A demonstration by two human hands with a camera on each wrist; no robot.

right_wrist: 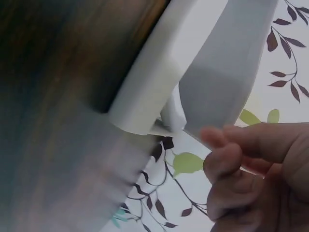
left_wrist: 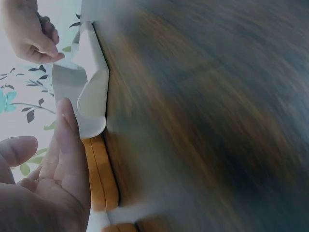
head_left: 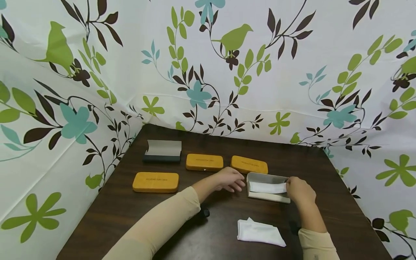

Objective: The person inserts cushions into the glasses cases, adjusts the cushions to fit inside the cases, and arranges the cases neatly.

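Observation:
An opened light-coloured eyeglass case (head_left: pixel 267 196) lies on the table, right of the middle. Inside it is a folded white cloth (head_left: pixel 268 187). My right hand (head_left: pixel 300 191) is at the case's right end, fingers curled, thumb and forefinger pinching at the lid's edge. From the right wrist view, those fingertips meet the corner of the grey-lined lid (right_wrist: pixel 224 67). My left hand (head_left: pixel 226 179) hovers just left of the case, holding nothing, its fingers loosely extended. In the left wrist view its fingers (left_wrist: pixel 67 130) overlap the case's near end.
Another white cloth (head_left: pixel 260 233) lies nearer the front. Behind the left hand are two yellow cases (head_left: pixel 204 162), (head_left: pixel 249 165); a third yellow case (head_left: pixel 156 182) sits further left. At the back left stands an opened dark case (head_left: pixel 161 158). Patterned fabric (head_left: pixel 227 72) hangs behind the table.

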